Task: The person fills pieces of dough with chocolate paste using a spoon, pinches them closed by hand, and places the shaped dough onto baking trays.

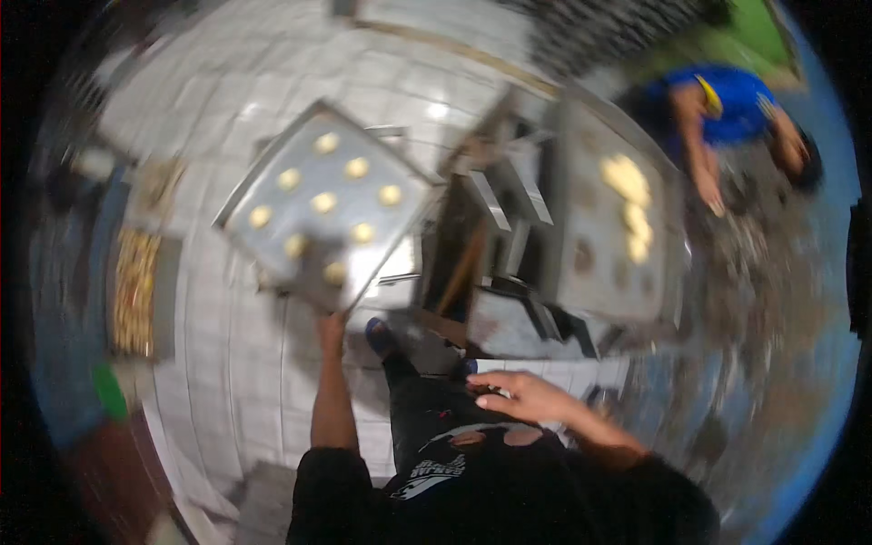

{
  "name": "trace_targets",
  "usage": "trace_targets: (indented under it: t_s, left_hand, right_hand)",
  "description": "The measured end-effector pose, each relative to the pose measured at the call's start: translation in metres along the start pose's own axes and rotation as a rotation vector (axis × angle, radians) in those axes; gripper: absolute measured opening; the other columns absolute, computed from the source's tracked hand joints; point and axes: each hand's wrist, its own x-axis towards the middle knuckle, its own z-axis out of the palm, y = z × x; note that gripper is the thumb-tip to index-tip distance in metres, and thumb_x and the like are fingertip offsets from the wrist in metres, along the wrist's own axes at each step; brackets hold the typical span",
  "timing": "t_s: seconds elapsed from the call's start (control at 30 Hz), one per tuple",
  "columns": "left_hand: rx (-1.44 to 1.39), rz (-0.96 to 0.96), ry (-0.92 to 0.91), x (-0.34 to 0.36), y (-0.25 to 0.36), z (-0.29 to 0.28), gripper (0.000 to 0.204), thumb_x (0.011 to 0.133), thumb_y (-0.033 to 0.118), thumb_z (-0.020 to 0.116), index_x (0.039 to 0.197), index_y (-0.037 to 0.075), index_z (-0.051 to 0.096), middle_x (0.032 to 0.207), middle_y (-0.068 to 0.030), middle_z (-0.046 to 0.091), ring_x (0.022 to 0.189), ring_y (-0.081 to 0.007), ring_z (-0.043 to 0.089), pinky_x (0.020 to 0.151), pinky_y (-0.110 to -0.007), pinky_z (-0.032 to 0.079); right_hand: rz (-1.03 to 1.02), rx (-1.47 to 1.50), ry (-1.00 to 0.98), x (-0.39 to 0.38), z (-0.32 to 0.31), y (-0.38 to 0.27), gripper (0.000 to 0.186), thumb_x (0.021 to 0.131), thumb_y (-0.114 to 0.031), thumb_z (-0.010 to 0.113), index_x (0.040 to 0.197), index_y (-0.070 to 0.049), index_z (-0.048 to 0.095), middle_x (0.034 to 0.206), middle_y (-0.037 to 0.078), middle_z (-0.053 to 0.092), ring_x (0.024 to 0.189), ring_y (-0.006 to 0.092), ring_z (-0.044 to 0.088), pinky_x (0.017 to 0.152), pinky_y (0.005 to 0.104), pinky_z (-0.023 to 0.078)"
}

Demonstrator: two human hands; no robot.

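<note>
A square metal baking tray [295,218] hangs above the tiled floor at the left front, slanted. Several pale round dough pieces [323,203] lie spaced over it. My left hand [332,322] grips its near corner; the fingers are partly hidden under the tray. My right hand [522,398] hovers before my body, holding nothing, with its fingers stretched and apart. Ahead of that hand, another metal tray [590,295] bears a heap of pale yellow dough pieces [627,186].
Angled metal tray edges [522,204] stick out under the right-hand tray. A person in a blue shirt [727,104] reaches over the worn table [745,363] at the right. Far left stands a tray of browned long pieces [136,291]. White tiles [218,136] cover the floor.
</note>
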Motion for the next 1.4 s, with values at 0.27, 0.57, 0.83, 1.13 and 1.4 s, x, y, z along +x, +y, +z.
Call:
trace_targets:
  t_s: [0.27,0.57,0.83,1.13,1.4]
  left_hand:
    - [-0.143,-0.003,0.17,-0.013,0.071,-0.003,0.061,0.091,0.018,0.072,0.142,-0.004,0.046,0.124,-0.0142,0.063,0.1,-0.028,0.064,0.087,-0.041,0.052]
    - [-0.307,0.643,-0.082,-0.293,0.305,0.149,0.031,0.105,0.016,0.056,0.128,-0.004,0.06,0.102,-0.0105,0.068,0.084,-0.014,0.062,0.076,-0.029,0.054]
    - [-0.477,0.439,-0.736,-0.556,0.34,0.362,0.039,0.11,0.029,0.049,0.133,-0.002,0.053,0.118,-0.0112,0.064,0.104,-0.0178,0.064,0.089,-0.034,0.054]
    - [-0.071,0.613,-0.876,-0.656,0.276,0.537,0.039,0.11,0.037,0.048,0.086,0.008,0.053,0.077,0.003,0.054,0.068,-0.004,0.047,0.056,-0.024,0.039]
    - [0.286,0.047,-1.084,-0.576,0.173,0.619,0.039,0.105,0.028,0.052,0.138,0.007,0.055,0.123,-0.009,0.067,0.117,-0.0213,0.06,0.097,-0.032,0.049]
  right_hand:
    - [-0.081,0.36,1.063,-0.123,-0.203,0.091,0.03,0.103,-0.029,0.061,0.093,-0.001,0.07,0.084,0.008,0.072,0.074,0.0149,0.067,0.065,0.03,0.053]
    - [0.168,-0.102,1.285,-0.094,-0.263,0.241,0.034,0.081,-0.034,0.073,0.082,0.0,0.073,0.067,0.01,0.067,0.063,0.0141,0.062,0.059,0.0328,0.049]
    - [-0.637,0.033,1.327,-0.305,-0.069,0.223,0.025,0.085,-0.02,0.076,0.099,-0.001,0.068,0.086,0.018,0.066,0.077,0.0313,0.068,0.069,0.0412,0.053]
    - [-0.615,1.11,1.348,-0.398,-0.025,0.386,0.023,0.097,-0.007,0.069,0.116,0.006,0.066,0.106,0.007,0.072,0.097,0.0112,0.065,0.086,0.0267,0.053]
    - [-0.038,0.493,1.495,-0.389,-0.055,0.51,0.026,0.1,-0.013,0.063,0.124,-0.002,0.064,0.1,0.012,0.073,0.09,0.0171,0.071,0.08,0.0306,0.055]
